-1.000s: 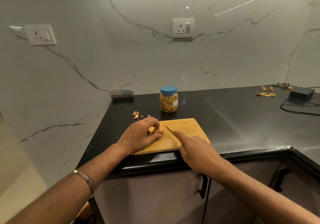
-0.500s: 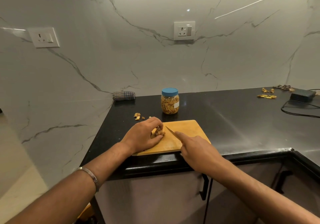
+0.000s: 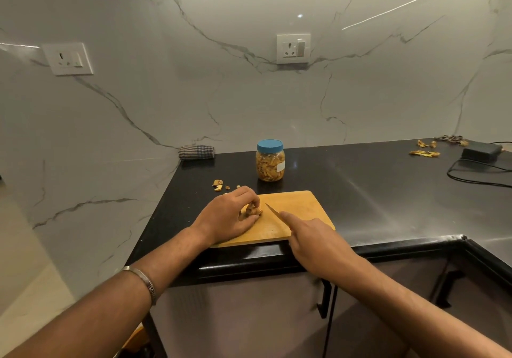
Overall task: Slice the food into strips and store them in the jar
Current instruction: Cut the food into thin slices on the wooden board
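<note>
Left hand [image 3: 227, 217]: head view, fingers curled over a small tan lump of food [image 3: 252, 210], pinning it to the wooden cutting board [image 3: 300, 205].

Right hand [image 3: 313, 240]: wrapped round the handle of a knife [image 3: 273, 210], forefinger laid along the spine; blade tip points toward the food, just right of the left fingertips.

Food: lies under the left fingers, at the board's left part. Judged light, dry-looking, irregular and likely to roll or crumble; best held low from above, fingertips tucked back from the blade.

Jar [image 3: 270, 161]: beyond both hands, past the board's far edge, blue lid on, already holding strips. Judged light plastic; take by the body, the lid must come off first.

Scraps [image 3: 218, 185]: on the black counter [image 3: 374, 191], just beyond the left hand.
</note>
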